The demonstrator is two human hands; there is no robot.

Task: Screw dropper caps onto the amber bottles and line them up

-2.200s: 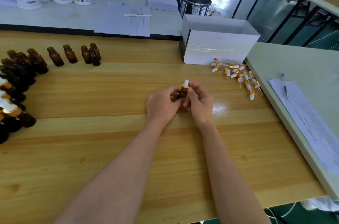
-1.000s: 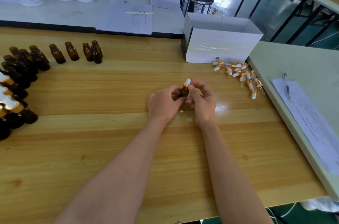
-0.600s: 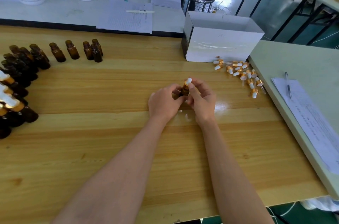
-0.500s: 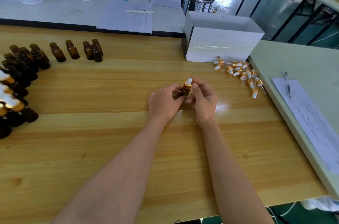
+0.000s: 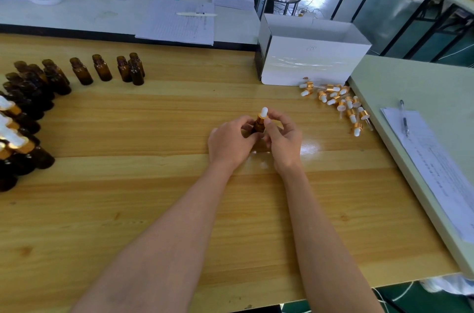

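Honey-yellow grain stripes on the table (image 5: 154, 197) under the white box (image 5: 313, 66). Right of that box, gold-and-white loose dropper caps (image 5: 333, 101); well left of it, dark amber-brown bottles (image 5: 82, 74). In front of it, amber held bottle (image 5: 258, 127), gold-and-white cap (image 5: 263, 113).

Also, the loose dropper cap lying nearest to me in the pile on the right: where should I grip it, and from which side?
Probably pinch the dropper cap by its gold collar, coming down from above on your near side. It lies flat, white bulb toward you, at the near end of the pile; the collar looks the firmest, widest part.
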